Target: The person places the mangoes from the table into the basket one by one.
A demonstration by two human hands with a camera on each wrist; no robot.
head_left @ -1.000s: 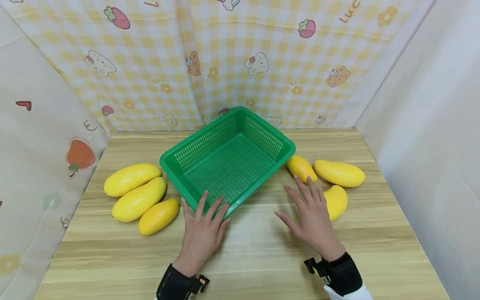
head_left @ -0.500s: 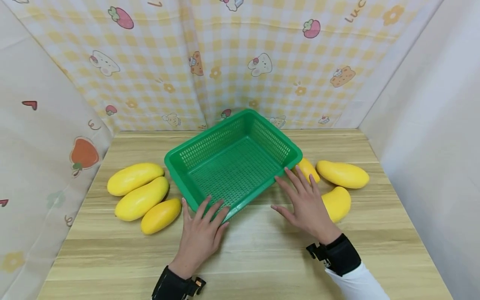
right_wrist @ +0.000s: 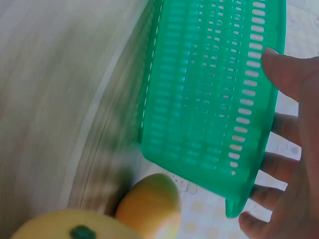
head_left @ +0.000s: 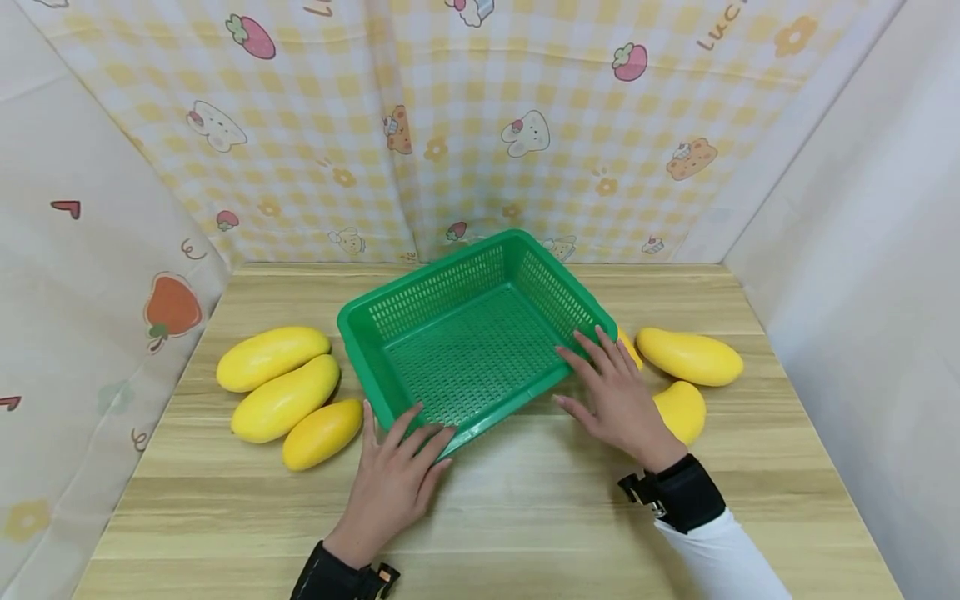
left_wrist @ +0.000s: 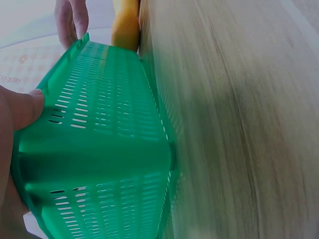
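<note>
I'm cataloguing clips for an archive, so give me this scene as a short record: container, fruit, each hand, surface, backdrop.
container: green basket, slotted walls, turned askew
fruit, left side: three mangoes, side by side
fruit, right side: three more mangoes, one partly hidden by the basket
left hand: grips the basket at its near corner
right hand: grips the basket near its right corner
surface: wood-grain table
backdrop: yellow-checked curtain with cartoon prints

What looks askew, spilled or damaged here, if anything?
Only the green basket looks askew: its sides run at an angle to the table, while the left hand and right hand hold its rim. No spill or damage shows.
</note>
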